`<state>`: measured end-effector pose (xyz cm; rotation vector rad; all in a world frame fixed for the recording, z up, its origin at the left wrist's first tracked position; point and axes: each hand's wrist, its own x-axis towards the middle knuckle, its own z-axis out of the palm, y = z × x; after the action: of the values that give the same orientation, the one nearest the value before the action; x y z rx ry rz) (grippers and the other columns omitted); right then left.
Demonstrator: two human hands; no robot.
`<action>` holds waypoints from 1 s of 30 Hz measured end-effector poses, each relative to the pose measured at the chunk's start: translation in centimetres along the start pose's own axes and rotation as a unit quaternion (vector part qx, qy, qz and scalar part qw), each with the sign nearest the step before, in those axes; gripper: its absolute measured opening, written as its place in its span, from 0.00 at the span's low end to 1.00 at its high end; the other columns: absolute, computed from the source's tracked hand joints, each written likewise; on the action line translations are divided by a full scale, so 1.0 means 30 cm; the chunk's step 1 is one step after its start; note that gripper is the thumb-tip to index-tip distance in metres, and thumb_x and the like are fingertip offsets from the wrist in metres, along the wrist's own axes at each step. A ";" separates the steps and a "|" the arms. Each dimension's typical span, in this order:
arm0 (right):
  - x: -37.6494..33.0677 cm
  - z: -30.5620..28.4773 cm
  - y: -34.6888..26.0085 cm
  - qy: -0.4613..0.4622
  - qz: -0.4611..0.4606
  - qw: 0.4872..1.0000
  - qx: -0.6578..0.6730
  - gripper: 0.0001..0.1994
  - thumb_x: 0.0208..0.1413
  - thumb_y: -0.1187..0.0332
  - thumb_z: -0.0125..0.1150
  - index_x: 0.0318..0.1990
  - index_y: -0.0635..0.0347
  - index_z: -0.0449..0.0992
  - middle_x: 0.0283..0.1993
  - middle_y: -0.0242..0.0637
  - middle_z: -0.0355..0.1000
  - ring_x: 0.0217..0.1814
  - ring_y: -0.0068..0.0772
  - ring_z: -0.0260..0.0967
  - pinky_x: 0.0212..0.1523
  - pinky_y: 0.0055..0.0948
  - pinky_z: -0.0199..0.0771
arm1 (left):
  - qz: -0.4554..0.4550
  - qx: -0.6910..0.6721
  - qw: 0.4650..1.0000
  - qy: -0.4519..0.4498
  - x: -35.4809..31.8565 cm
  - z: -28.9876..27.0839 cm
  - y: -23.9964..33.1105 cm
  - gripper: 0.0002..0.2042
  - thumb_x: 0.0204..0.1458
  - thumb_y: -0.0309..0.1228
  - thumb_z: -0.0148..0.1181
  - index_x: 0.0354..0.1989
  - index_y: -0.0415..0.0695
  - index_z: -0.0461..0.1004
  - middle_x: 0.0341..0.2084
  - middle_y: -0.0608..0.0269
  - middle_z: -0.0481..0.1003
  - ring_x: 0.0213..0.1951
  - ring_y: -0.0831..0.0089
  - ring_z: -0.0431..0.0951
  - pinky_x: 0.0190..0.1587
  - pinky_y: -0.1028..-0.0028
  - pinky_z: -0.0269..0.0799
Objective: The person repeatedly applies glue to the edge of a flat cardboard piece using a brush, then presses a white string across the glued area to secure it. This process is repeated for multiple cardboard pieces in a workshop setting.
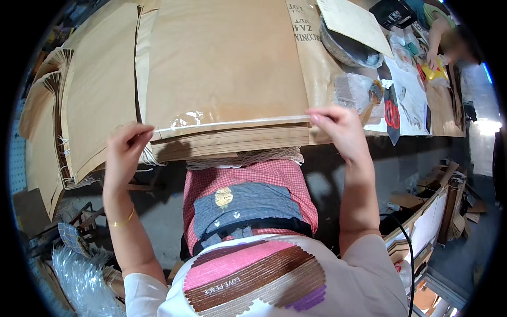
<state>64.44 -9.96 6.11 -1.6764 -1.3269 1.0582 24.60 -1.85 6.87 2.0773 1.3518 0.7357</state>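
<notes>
A thin white cord (237, 124) is stretched straight across the near edge of a brown paper sack (227, 63), the top one of a layered stack (227, 147). My left hand (124, 150) pinches the cord's left end, fingers closed, near the sack's left corner. At the right corner my right hand (343, 129) pinches the other end between thumb and fingers. A shiny wet-looking patch (191, 117) lies on the paper just beyond the cord, towards the left. Loose white strings (248, 157) hang below the stack's front edge.
More brown sacks (103, 79) lie at left. On the right are a bowl (348, 46) under a board (355, 21), a brush (374, 95), red-handled scissors (392, 113) and plastic bags. Another person's hand (432, 58) touches a yellow item (437, 70) at far right. Clear plastic (84, 280) is piled lower left.
</notes>
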 end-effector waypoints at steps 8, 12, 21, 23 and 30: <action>0.128 0.067 0.217 0.065 -0.009 0.988 -0.137 0.03 0.47 0.73 0.61 0.28 0.64 0.76 0.24 0.28 0.70 0.25 0.17 0.66 0.28 0.19 0.67 | -0.056 0.025 0.997 0.044 0.024 0.176 -0.153 0.02 0.45 0.21 0.63 0.28 0.36 0.78 0.23 0.59 0.72 0.27 0.69 0.74 0.32 0.74 0.70; 0.128 0.050 0.170 0.007 0.055 0.997 0.062 0.04 0.45 0.76 0.61 0.26 0.59 0.71 0.23 0.25 0.63 0.24 0.17 0.63 0.25 0.20 0.65 | 0.019 0.126 0.989 0.076 0.017 0.179 -0.140 0.04 0.43 0.20 0.62 0.29 0.38 0.78 0.26 0.60 0.72 0.33 0.65 0.74 0.34 0.70 0.69; 0.105 0.152 0.187 0.167 -0.144 0.956 -0.193 0.13 0.39 0.79 0.66 0.34 0.61 0.71 0.29 0.34 0.71 0.34 0.34 0.70 0.35 0.27 0.70 | 0.096 0.057 0.993 0.041 -0.014 0.199 -0.134 0.14 0.42 0.15 0.56 0.39 0.40 0.75 0.35 0.57 0.72 0.39 0.59 0.73 0.42 0.66 0.69; 0.097 0.163 0.162 0.184 -0.281 0.910 -0.243 0.13 0.41 0.77 0.66 0.37 0.61 0.74 0.32 0.37 0.73 0.38 0.39 0.71 0.38 0.33 0.72 | 0.166 0.120 0.978 -0.028 -0.008 0.175 -0.128 0.14 0.45 0.15 0.54 0.41 0.39 0.75 0.38 0.55 0.72 0.43 0.58 0.72 0.45 0.66 0.69; 0.158 0.153 0.125 0.021 -0.149 0.983 -0.104 0.03 0.45 0.75 0.65 0.29 0.62 0.80 0.30 0.40 0.73 0.32 0.40 0.70 0.35 0.31 0.70 | -0.020 -0.011 0.993 -0.116 0.061 0.100 -0.112 0.11 0.44 0.24 0.64 0.38 0.37 0.77 0.31 0.57 0.73 0.36 0.60 0.73 0.42 0.66 0.70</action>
<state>62.21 -5.79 0.18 -1.5739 -1.6459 0.7258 25.22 0.54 2.69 2.0403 1.2454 0.4732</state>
